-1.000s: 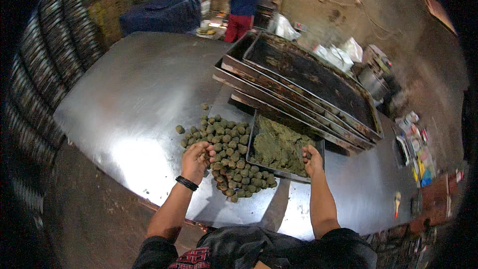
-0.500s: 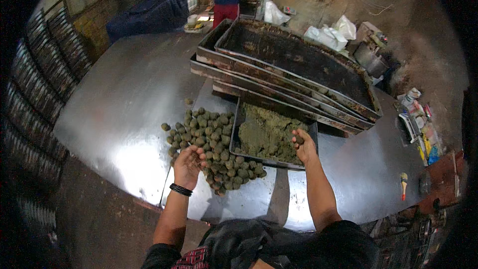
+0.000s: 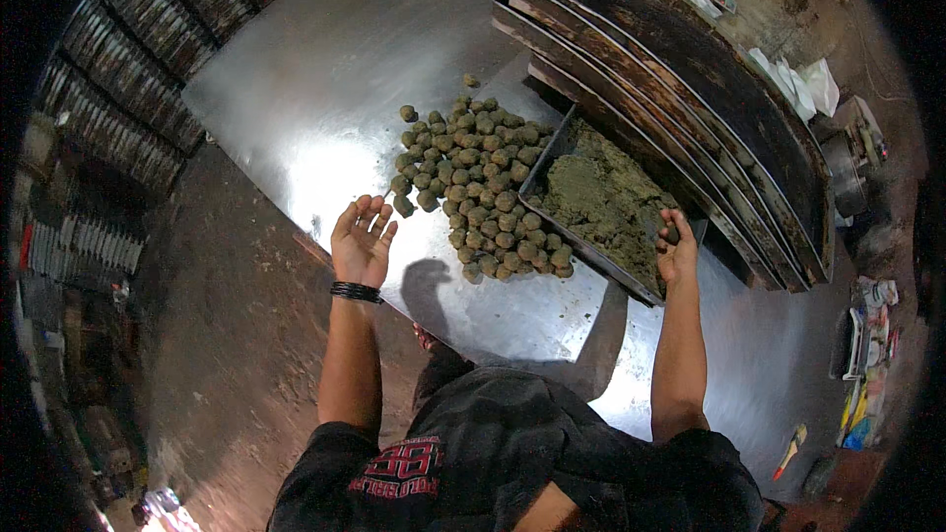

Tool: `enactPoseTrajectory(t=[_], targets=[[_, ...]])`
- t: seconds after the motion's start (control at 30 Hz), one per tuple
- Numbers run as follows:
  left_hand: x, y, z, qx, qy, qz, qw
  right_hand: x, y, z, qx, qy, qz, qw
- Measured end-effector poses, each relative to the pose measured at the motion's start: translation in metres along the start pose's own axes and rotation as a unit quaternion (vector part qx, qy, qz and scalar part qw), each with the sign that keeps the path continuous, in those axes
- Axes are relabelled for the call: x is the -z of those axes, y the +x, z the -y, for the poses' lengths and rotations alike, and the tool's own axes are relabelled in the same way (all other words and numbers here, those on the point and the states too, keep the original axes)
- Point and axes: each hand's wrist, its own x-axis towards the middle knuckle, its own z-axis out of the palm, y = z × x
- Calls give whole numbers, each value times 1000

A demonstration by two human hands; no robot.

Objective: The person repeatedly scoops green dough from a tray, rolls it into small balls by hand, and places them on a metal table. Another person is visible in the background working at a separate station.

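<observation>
The right hand [image 3: 677, 256] is curling its fingers partly closed around a small, dark, rounded lump [image 3: 672, 233] and is hovering at the right side of a dark, rectangular metal tray [image 3: 589, 252]. The left hand [image 3: 361, 248], wearing a black banded bracelet [image 3: 355, 292], is standing open above the near-left edge of the surface [image 3: 345, 49], fingers spread loosely; nothing is showing in its grasp.

The tray is holding a thick, greenish-brown, paste-like mass [image 3: 601, 187], which is lying directly left of the right hand, clearly the nearer of the two. The tray's long axis is running from far left to near right, its near-right end reaching toward that hand.

Between the hands, a heap of greenish-brown, roughly round balls [image 3: 483, 177] is spreading left of the tray; its nearest left ball is sitting just beyond the left fingertips. Farther right, large, blackened, shallow metal pans [image 3: 709, 108] are standing stacked behind the tray.
</observation>
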Motion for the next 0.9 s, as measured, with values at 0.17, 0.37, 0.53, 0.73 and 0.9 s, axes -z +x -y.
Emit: enactPoseTrajectory(t=[0.17,0.37,0.53,0.73,0.9], targets=[[33,42,5,-50,169,-150,973,-77,-30,-11,35,-185,-57,981],[53,76,32,-6,201,-110,973,-192,-73,-79,143,-505,404,749],[62,53,42,-30,346,10,938,-255,-108,-136,227,-607,423,633],[41,64,81,-193,433,80,877,-259,-113,-106,159,-559,327,745],[21,85,119,-327,469,23,820,-162,-63,-54,301,-510,156,791]])
